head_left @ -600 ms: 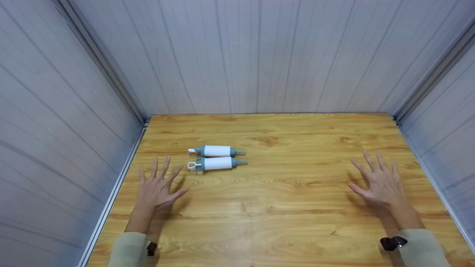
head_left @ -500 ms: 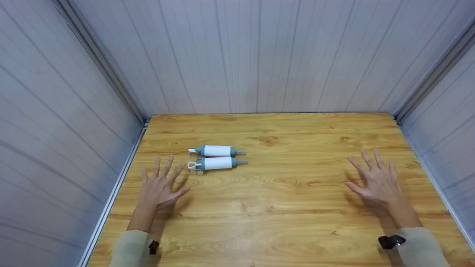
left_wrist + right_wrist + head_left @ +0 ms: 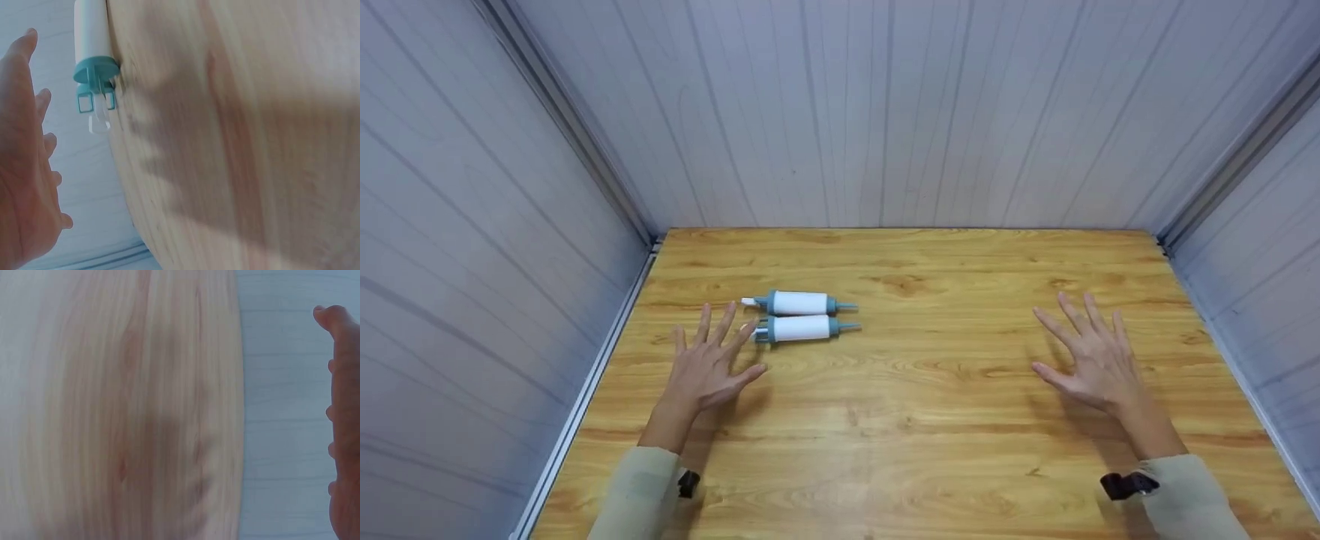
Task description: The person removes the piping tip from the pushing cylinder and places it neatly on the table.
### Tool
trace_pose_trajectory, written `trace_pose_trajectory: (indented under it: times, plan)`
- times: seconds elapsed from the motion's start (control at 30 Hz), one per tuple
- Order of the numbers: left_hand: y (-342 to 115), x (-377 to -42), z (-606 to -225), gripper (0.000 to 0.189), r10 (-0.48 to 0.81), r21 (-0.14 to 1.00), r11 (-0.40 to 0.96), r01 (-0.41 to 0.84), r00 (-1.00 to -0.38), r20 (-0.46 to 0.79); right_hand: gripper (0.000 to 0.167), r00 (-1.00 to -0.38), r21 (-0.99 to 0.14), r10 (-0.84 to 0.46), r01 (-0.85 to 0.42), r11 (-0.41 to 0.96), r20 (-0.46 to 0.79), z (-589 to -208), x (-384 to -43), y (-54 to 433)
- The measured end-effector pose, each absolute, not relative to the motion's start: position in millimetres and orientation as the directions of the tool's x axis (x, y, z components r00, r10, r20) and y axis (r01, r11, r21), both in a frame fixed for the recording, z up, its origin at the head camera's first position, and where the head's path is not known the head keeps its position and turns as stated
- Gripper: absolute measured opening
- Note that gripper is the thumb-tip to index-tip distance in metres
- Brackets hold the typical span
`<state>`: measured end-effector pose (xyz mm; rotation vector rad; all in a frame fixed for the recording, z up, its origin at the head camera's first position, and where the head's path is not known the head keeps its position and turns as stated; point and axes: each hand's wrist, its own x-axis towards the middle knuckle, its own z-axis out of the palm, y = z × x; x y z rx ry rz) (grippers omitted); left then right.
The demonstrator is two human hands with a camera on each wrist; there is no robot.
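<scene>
A wood-grained table point(image 3: 930, 420) takes up the middle of my head view, with pale panelled walls point(image 3: 840, 112) around it. Over it I have the left hand point(image 3: 709, 367) and the right hand point(image 3: 1091, 360), fingers straight and spread, neither gripping anything. The left is nearest the objects, so I judge the step in hand to be its approach; I would come in level over a barrel rather than lead with the fingertips, since the slim end pieces could catch and swing a tube round. The right is well apart, best left aside unless steadying is wanted. The near tube point(image 3: 801, 328) and far tube point(image 3: 799, 303), syringe-like, lie parallel and close together left of the table's centre; I can't tell whether they touch. Both barrels are plain white. In the left wrist view I see a teal collar point(image 3: 97, 68) and, past it, a pale ring handle point(image 3: 99, 132), apart from the fingers. At the opposite ends, thin teal nozzles point(image 3: 850, 326) point right.
</scene>
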<state>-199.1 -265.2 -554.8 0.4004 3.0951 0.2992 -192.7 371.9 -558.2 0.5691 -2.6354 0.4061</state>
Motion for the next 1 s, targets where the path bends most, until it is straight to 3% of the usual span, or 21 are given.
trace_pose_trajectory:
  times: [0.4,0.67,1.0]
  plan:
    - [-241,-214,-547,0.084,0.298,0.211,0.933,0.290,-0.955,-0.004,0.093,-0.785,-0.217,-0.375,-0.529,0.821,0.493,-547,-196,338]
    - [-229,-222,-549,0.085,0.342,0.241,0.911,0.335,-0.940,0.014,0.086,-0.771,-0.220,-0.396,-0.554,0.803,0.499,-543,-199,324]
    - [-222,-232,-567,0.083,0.307,0.252,0.914,0.318,-0.948,0.083,0.092,-0.779,-0.351,-0.380,-0.582,0.734,0.499,-551,-198,315]
